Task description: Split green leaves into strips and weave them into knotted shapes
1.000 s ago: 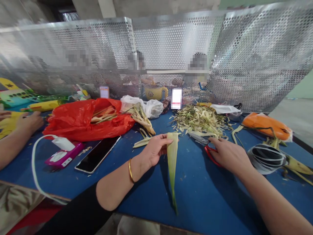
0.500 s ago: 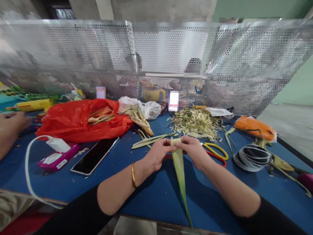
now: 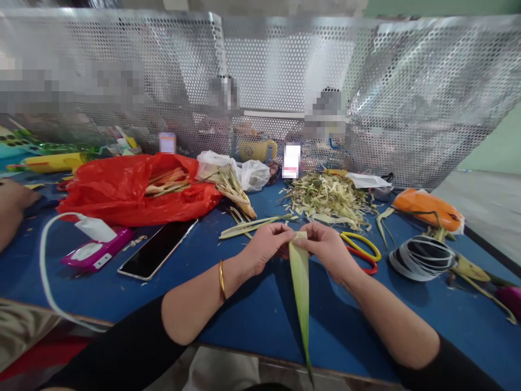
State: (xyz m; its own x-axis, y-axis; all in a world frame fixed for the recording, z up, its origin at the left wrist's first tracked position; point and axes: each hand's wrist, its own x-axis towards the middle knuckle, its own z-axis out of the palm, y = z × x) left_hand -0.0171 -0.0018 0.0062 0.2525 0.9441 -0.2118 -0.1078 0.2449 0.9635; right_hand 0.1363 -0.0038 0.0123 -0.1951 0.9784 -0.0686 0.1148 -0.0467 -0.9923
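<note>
A long pale green leaf strip (image 3: 300, 288) hangs down toward me, its wide top end pinched between both hands. My left hand (image 3: 266, 244), with a gold bangle at the wrist, grips the strip's upper left edge. On the upper right edge, the thumb and fingers of my right hand (image 3: 325, 247) are closed. Scissors (image 3: 362, 239) with yellow and red handles lie just right of my right hand, their blades hidden. Behind my hands are loose leaf strips (image 3: 244, 228) and a heap of shredded leaf pieces (image 3: 329, 198).
A red plastic bag (image 3: 109, 190) with dry leaves, a phone (image 3: 158, 250) and a magenta power strip (image 3: 97, 250) with a white cable lie left. To the right are a roll of white band (image 3: 422, 258) and an orange packet (image 3: 429, 209). Another person's hand (image 3: 14, 209) is far left.
The leaf strip's top and both hands appear slightly farther right, with the strip's wide end spread flatter. The other person's hand at far left has shifted left. The whole view has tilted slightly.
</note>
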